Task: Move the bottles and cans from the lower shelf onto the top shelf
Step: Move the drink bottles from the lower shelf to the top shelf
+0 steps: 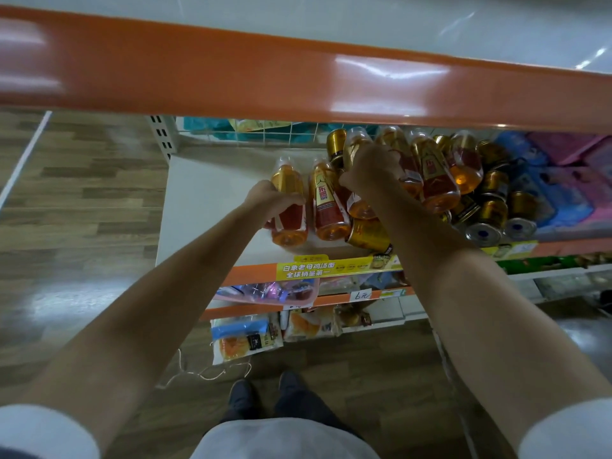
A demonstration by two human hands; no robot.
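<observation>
Several amber drink bottles with red labels and several gold cans lie on the lower shelf (205, 207). My left hand (270, 200) grips the leftmost bottle (288, 223) around its middle. My right hand (372, 170) is curled round another bottle (356, 144) further back, beside a gold can (336, 144). One more bottle (328, 207) lies between my hands, with a gold can (369, 235) at its right. The top shelf (364, 21) with its orange front edge (298, 81) spans the upper view.
More bottles (433, 173) and a pile of gold cans (493, 207) fill the shelf's right part, next to blue and pink packets (563, 180). Snack packets (246, 339) sit on shelves below. Wooden floor lies to the left.
</observation>
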